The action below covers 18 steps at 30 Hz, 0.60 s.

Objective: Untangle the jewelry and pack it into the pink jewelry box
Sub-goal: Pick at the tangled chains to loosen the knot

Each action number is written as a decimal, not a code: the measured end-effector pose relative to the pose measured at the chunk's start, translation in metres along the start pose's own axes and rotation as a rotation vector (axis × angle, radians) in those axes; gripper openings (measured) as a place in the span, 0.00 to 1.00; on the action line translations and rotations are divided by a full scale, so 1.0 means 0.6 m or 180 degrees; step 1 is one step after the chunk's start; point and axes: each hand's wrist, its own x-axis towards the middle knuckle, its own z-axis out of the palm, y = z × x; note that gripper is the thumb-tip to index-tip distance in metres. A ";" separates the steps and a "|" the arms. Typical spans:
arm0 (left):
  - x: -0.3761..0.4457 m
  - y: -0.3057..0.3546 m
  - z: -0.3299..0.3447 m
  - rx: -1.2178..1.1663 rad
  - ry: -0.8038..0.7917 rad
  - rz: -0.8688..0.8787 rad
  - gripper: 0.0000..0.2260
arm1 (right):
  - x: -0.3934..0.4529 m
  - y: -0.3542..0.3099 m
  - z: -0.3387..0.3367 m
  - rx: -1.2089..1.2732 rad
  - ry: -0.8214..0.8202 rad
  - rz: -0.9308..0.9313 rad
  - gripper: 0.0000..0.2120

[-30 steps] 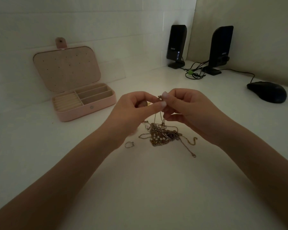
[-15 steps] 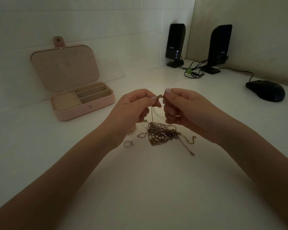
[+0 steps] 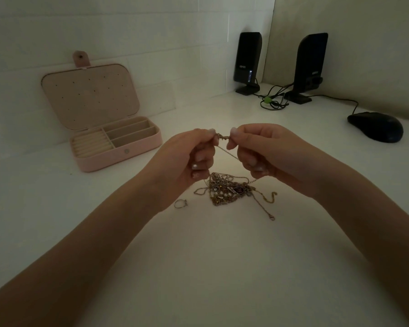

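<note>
Hands meet above the white desk (image 3: pixel 222 267): the left hand (image 3: pixel 187 159) and right hand (image 3: pixel 265 152) each pinch an end of a small gold link (image 3: pixel 222 137), held roughly level, its long axis running left to right. A thin chain (image 3: pixel 229 155) slants down from it to the tangled jewelry (image 3: pixel 227 191), heaped on the desk just below the hands, a clasped strand trailing toward the near right. A loose ring (image 3: pixel 180 204) lies just left of the heap. The pink jewelry box (image 3: pixel 118 156) sits well apart at far left, lid upright; nothing shows in its ring rolls or long compartments. Two speakers (image 3: pixel 247 62) and a mouse (image 3: pixel 376 126) occupy the far right.
</note>
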 end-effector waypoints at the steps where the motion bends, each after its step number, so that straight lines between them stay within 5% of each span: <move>1: 0.000 0.001 0.000 -0.0002 -0.0033 -0.0060 0.14 | 0.000 0.000 -0.001 0.0041 0.0022 -0.0003 0.12; 7: 0.002 -0.007 0.000 0.0163 -0.0182 -0.0112 0.18 | 0.001 0.002 0.002 0.0355 -0.0039 -0.0012 0.12; 14: 0.005 -0.010 -0.015 -0.0548 -0.0342 0.0036 0.15 | 0.003 -0.003 -0.014 0.1387 0.0031 0.0041 0.10; 18: 0.007 -0.010 -0.019 -0.1256 -0.0281 0.0098 0.13 | 0.006 0.004 -0.012 0.0658 0.0262 0.0187 0.08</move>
